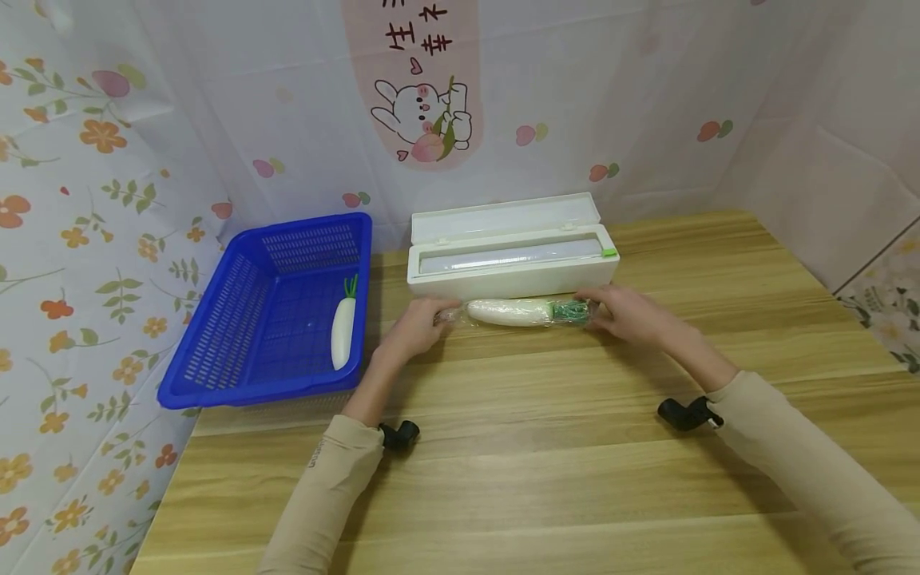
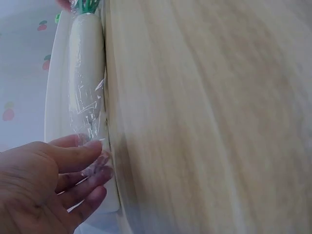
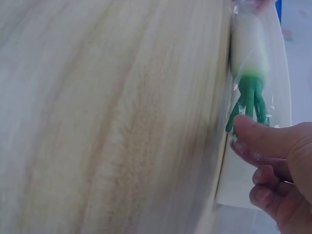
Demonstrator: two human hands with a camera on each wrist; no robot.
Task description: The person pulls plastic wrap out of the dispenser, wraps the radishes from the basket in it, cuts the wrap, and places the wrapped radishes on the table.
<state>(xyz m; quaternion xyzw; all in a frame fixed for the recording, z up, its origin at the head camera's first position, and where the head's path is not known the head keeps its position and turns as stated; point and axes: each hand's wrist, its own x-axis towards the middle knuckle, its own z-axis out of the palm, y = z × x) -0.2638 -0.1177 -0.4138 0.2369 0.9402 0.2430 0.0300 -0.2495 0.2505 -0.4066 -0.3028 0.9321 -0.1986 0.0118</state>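
A white radish [image 1: 509, 312] with green stems is wrapped in clear plastic film and lies sideways between the two hands. My left hand [image 1: 422, 326] pinches the twisted film at its white tip; in the left wrist view the thumb and fingers [image 2: 87, 155] close on that film. At the leafy end my right hand [image 1: 627, 313] pinches the other end of the film, the thumb beside the green stems [image 3: 250, 100]. Right behind the radish stands a white cling film box [image 1: 512, 281], its lid [image 1: 506, 220] raised and a film roll [image 1: 512, 255] inside.
To the left, a blue plastic basket [image 1: 251, 393] holds another white radish [image 1: 343, 334], unwrapped, against its right side. The wooden table [image 1: 532, 479] meets a printed curtain [image 1: 632, 96] at the back. A green tab [image 1: 609, 252] sits on the box's right end.
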